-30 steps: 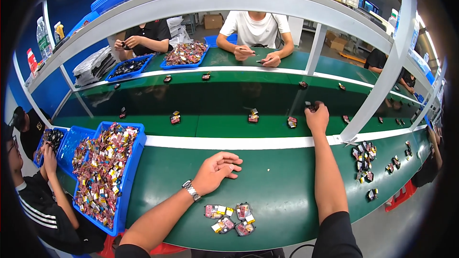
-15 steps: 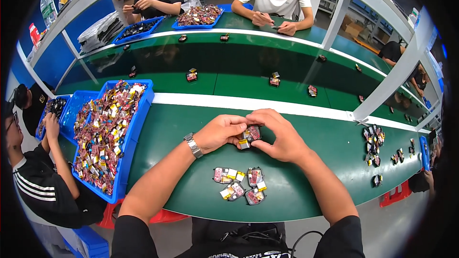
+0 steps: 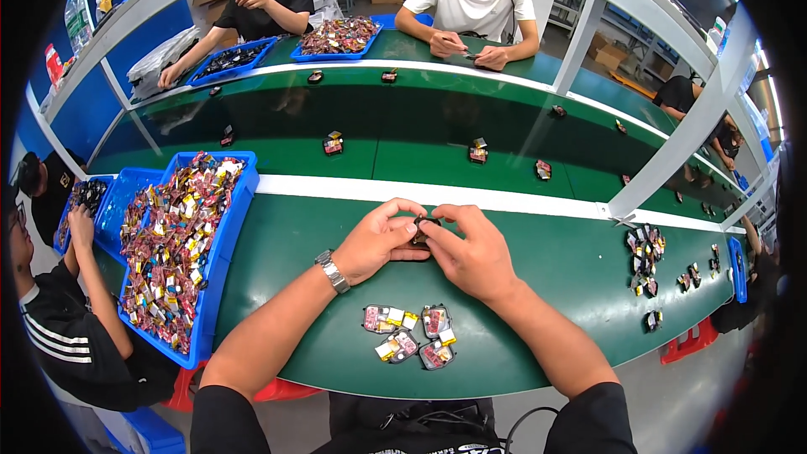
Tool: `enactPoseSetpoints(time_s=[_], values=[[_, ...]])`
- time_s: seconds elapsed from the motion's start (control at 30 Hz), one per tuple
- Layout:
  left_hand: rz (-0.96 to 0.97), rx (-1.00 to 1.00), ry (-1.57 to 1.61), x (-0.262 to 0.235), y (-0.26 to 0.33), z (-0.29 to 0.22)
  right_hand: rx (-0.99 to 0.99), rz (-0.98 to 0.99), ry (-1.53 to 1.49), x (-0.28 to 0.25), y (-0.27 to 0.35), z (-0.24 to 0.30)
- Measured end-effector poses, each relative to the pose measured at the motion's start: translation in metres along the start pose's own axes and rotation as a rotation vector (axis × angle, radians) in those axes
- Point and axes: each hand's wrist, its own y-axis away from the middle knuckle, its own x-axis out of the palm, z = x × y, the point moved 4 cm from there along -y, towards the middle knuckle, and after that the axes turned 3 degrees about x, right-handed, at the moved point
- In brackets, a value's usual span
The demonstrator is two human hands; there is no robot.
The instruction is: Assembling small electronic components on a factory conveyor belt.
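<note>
Close together above the green table, both my hands are on a small black plastic casing [image 3: 420,234]. My left hand [image 3: 374,244], with a metal watch [image 3: 331,271] at the wrist, grips it between thumb and fingers. My right hand [image 3: 469,254] presses its thumb and fingers against the casing's right side. Fingers cover much of it, and the inside cannot be made out. Nearer to me, between my forearms, lie several open black casings [image 3: 436,320] with reddish circuit boards and white-and-yellow battery pieces.
To the left stands a blue tray [image 3: 227,265] heaped with circuit boards. More casings [image 3: 645,250] are clustered at the right. Beyond a white rail [image 3: 336,188], a green conveyor belt [image 3: 403,170] carries spaced-out units. Metal frame posts [image 3: 580,42] rise around it; co-workers sit opposite and at left.
The casing in my hands has turned, so its reddish board and yellow piece no longer show. My right fingers have closed in on it. A co-worker opposite has stretched an arm past the blue tray.
</note>
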Motion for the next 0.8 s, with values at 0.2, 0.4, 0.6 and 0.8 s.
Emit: enactPoseSetpoints(time_s=[0.2, 0.4, 0.6, 0.8], values=[[-0.056, 0.018, -0.126, 0.005, -0.003, -0.002, 0.039, 0.089, -0.072, -0.001, 0.000, -0.007], [-0.051, 0.020, -0.142, 0.002, -0.002, -0.002, 0.137, 0.111, -0.251, 0.007, 0.003, -0.014], [0.105, 0.059, -0.094, 0.002, -0.001, -0.001, 0.243, 0.097, -0.310, 0.010, 0.006, -0.019], [0.099, 0.036, -0.117, 0.003, 0.000, -0.002, 0.247, 0.131, -0.335, 0.008, 0.006, -0.017]])
